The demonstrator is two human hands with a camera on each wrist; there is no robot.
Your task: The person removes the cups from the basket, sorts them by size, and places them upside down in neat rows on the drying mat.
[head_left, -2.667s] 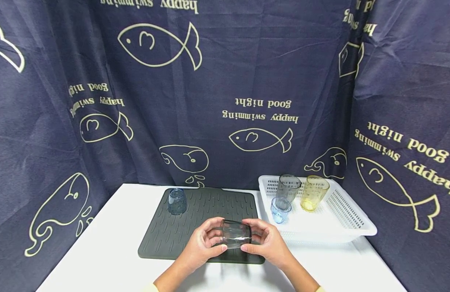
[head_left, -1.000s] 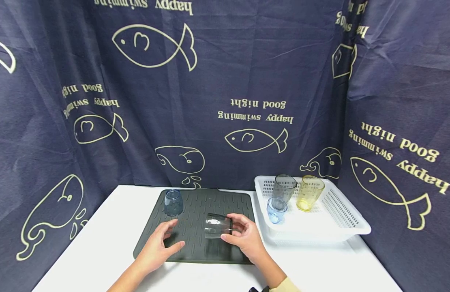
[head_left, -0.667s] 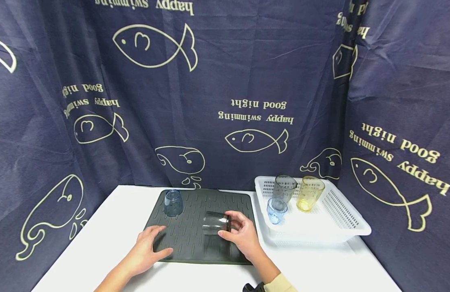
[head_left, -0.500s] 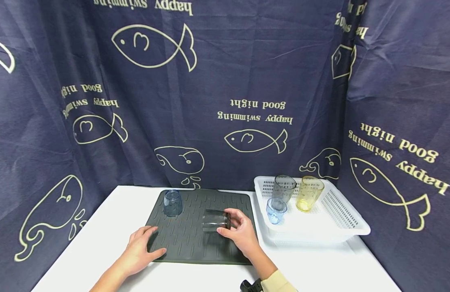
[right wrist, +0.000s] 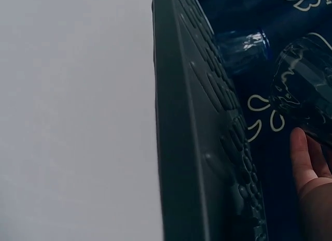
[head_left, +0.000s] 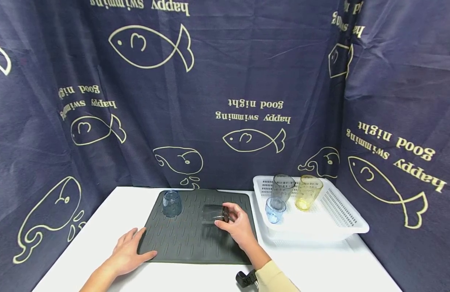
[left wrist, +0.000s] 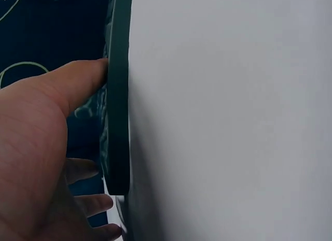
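My right hand (head_left: 237,227) grips one end of a smoky clear drinking glass (head_left: 211,214), which lies on its side in the air above the dark ribbed drying mat (head_left: 181,245). In the right wrist view the fingertips sit just under the glass (right wrist: 303,85). My left hand (head_left: 127,253) holds nothing; its fingers are spread at the mat's front left corner. In the left wrist view its thumb (left wrist: 83,80) is at the mat's edge (left wrist: 119,122). A blue glass (head_left: 172,204) stands upside down near the mat's back left corner.
A white perforated basket (head_left: 312,233) stands right of the mat on the white table (head_left: 82,239). Inside it are a grey glass (head_left: 283,187), a yellow glass (head_left: 309,192) and a small light-blue glass (head_left: 275,211). A dark fish-print curtain (head_left: 196,105) surrounds the table.
Both hands held the smoky glass at first. The left hand let go and moved left to the mat's corner. The right hand carried the glass left and farther back over the mat.
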